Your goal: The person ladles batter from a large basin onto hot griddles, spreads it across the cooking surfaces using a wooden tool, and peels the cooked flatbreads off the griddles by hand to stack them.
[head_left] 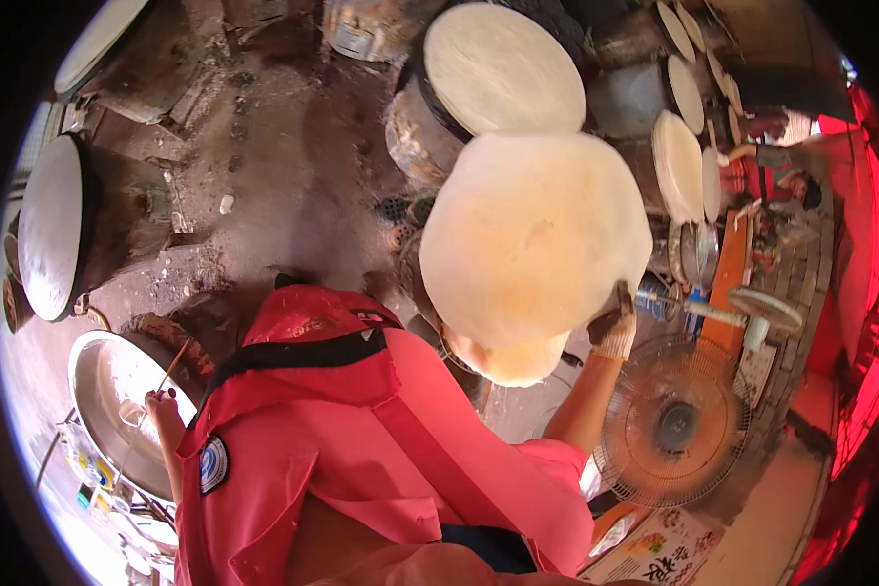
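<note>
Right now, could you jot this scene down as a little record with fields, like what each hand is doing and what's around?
left hand: grips a thin stick over a round metal basin
right hand: gloved, holds the edge of a large pale round sheet, lifted
clothing: pink shirt
nearby: electric fan, more pale discs on drums
others: another person at right

- My left hand (163, 405) sits half behind my pink sleeve (293, 430), so I can't read its grip on the thin stick (171, 369).
- The pale round sheet (532, 234) hides the drum under it.
- The far person (801, 190) is too small to make out.
</note>
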Available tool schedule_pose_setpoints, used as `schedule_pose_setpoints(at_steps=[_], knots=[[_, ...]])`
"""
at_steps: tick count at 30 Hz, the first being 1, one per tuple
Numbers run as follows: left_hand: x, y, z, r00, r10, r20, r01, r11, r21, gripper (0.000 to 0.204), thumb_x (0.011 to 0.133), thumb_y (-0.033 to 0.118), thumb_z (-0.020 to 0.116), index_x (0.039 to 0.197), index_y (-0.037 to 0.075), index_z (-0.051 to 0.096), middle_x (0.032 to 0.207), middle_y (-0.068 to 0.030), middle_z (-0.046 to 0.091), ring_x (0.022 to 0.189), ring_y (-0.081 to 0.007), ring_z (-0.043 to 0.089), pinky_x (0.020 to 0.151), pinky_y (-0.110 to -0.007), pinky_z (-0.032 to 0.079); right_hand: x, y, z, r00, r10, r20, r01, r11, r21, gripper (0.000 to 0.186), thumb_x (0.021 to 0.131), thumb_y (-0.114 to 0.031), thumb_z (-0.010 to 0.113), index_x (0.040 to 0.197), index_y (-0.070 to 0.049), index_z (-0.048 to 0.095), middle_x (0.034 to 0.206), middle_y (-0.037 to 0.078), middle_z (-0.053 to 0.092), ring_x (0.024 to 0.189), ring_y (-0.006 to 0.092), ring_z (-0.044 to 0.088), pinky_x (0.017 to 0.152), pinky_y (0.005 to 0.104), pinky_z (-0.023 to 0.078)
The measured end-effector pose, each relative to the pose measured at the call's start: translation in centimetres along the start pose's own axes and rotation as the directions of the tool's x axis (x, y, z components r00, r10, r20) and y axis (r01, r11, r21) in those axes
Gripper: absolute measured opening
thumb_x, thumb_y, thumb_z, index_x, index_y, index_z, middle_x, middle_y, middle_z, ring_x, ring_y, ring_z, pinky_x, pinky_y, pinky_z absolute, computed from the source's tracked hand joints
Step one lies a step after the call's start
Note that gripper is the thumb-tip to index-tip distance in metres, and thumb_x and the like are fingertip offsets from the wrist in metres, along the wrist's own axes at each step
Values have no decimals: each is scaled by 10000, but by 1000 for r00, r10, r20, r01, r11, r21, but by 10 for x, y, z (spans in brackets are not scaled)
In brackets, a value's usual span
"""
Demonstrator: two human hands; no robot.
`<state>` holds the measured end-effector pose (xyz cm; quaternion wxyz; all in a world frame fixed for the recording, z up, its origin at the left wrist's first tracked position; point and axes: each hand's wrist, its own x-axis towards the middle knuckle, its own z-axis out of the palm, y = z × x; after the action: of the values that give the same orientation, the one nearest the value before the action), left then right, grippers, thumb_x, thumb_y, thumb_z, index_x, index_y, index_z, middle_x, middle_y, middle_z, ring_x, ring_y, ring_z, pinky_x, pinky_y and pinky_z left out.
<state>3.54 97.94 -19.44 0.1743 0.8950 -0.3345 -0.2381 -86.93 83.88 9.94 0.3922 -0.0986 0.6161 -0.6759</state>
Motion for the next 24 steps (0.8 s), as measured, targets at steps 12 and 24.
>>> schedule_pose_setpoints(at_steps=[12, 24], knots=[[-151, 84, 14, 989, 93, 114, -119, 963, 242, 369, 792, 79, 638, 1131, -45, 562, 971, -163, 586, 926, -276, 567, 842, -384, 463, 33, 141, -361, 866, 258, -428, -326, 941, -92, 433, 880, -114, 734, 1285, -50, 596, 1211, 78, 683, 1051, 250, 672, 917, 383, 558], [-67, -125, 40, 1000, -8, 23, 17, 889, -458, 302, 789, 87, 748, 1020, -48, 609, 866, -189, 679, 777, -313, 645, 710, -393, 509, -30, 161, -341, 831, 326, -450, -419, 900, -121, 328, 838, -119, 779, 1147, -60, 687, 1130, 69, 709, 968, 213, 689, 851, 330, 572]])
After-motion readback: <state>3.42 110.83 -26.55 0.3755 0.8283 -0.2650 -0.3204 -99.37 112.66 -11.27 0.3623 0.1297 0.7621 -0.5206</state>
